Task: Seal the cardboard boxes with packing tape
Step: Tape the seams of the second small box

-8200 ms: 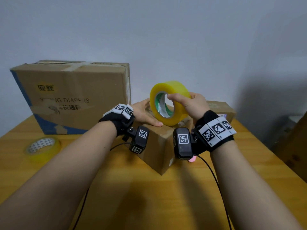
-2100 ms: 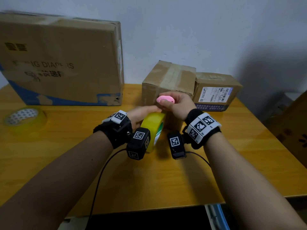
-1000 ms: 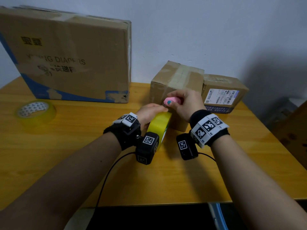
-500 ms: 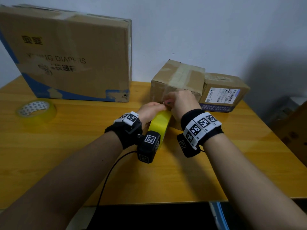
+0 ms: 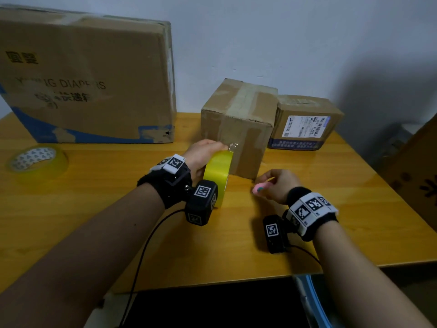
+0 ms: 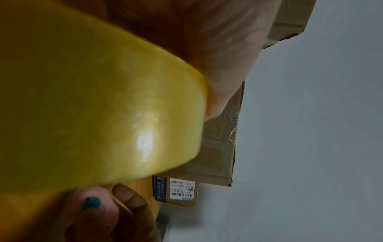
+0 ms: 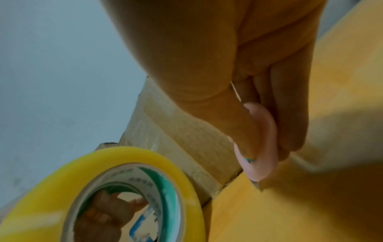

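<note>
Wooden table (image 5: 94, 209), grey wall. Left hand (image 5: 201, 155) grips the tape roll (image 5: 216, 177) upright against the small box (image 5: 236, 129); rigid, light, hold through its core. Right hand (image 5: 276, 185) pinches a pink cutter (image 5: 260, 188), blade probably exposed.

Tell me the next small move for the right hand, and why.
Probably set the pink cutter on the table and press the tape end flat on the small box. The right hand sits clear of the box, and the left hand holds the tape roll.
</note>
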